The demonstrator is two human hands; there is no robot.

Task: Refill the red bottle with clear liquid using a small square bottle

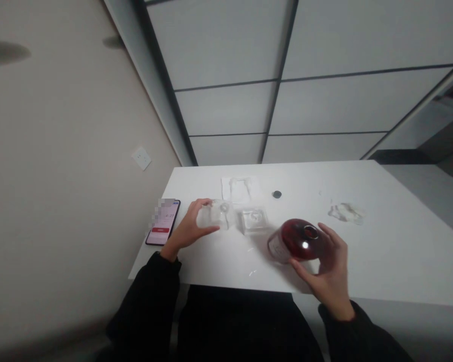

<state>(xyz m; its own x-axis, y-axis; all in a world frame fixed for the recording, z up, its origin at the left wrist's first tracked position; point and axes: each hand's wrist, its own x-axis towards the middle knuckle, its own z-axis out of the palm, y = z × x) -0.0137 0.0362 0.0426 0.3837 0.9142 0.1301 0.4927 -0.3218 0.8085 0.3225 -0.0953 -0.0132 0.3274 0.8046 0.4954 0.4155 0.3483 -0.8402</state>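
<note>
My right hand (pixel 330 264) is wrapped round a rounded bottle of dark red liquid (pixel 298 239), with a pale label on its lower side. The bottle leans over the near part of the table, its round mouth facing up toward me. With thumb and fingers, my left hand (pixel 194 224) grips a clear glass (pixel 219 217) that is hard to make out against the white top. Just right of it stands a second clear, squarish glass (pixel 254 220), which neither hand touches. A dark round cap (pixel 277 194) lies behind the bottle.
A phone (pixel 163 223) with a lit screen lies at the table's left edge. Behind the glasses is a white sheet with something clear on it (pixel 238 189). Crumpled clear wrap (pixel 347 213) lies to the right. Small wet-looking marks show near the front of the white table (pixel 226 269).
</note>
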